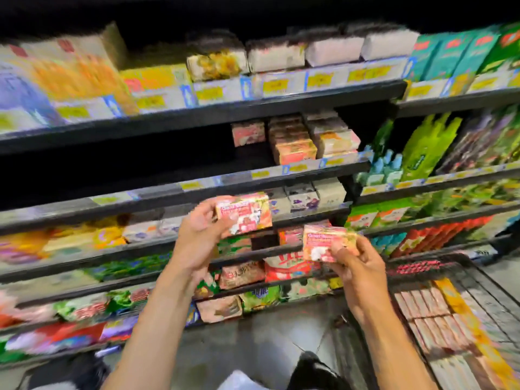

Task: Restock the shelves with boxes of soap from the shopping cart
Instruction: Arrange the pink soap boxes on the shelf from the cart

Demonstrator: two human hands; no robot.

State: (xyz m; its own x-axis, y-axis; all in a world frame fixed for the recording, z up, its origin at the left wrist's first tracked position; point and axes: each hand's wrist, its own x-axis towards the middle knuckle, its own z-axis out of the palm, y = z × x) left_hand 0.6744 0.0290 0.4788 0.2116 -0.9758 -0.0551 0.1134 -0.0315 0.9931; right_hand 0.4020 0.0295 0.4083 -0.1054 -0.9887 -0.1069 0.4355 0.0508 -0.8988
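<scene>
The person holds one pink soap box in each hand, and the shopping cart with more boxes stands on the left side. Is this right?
No: the head view shows the shopping cart on the right side. The left hand grips the higher soap box, the right hand the lower soap box.

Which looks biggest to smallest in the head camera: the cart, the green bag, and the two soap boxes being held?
Largest: cart.
Then green bag.
Smallest: left-hand box and right-hand box, which look alike, so I won't rank them.
</scene>
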